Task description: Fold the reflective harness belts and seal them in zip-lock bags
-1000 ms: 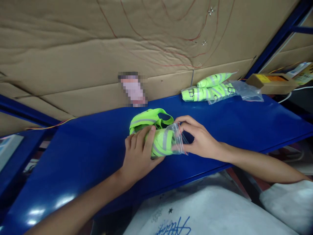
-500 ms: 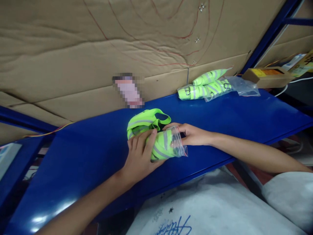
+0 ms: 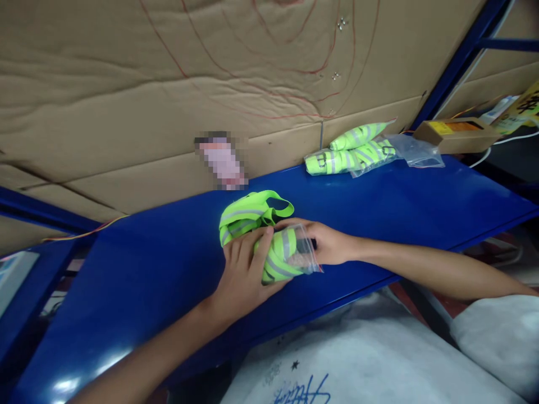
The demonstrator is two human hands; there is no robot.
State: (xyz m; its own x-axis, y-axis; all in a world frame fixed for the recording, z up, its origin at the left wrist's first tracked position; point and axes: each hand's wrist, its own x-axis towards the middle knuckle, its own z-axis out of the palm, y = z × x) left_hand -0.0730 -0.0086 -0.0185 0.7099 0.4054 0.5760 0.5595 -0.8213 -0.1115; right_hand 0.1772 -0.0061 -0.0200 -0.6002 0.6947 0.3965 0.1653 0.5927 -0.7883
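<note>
A fluorescent yellow-green reflective strap (image 3: 280,258) with grey stripes lies rolled up inside a clear zip bag (image 3: 310,259). My left hand (image 3: 242,272) is wrapped round the bagged roll from the left, thumb below and fingers over the top. At the bag's mouth on the right, my right hand (image 3: 336,244) is closed on the bag; some of its fingers show through the plastic, and the rest are hidden. Beside that hand's palm is a small dark piece I cannot make out. Just behind both hands rests a loosely looped reflective strap (image 3: 242,213), unbagged.
All this is on a blue table (image 3: 168,247). At its back right are several bagged reflective straps (image 3: 345,160), an empty-looking clear bag (image 3: 421,152) and a cardboard box (image 3: 457,134). A blurred-out phone-shaped object (image 3: 223,163) leans on the cardboard backing (image 3: 126,112).
My right hand has pressed slightly further in over the bag's mouth, and the bag has shifted a little. My left hand keeps its hold. The view has tilted slightly.
</note>
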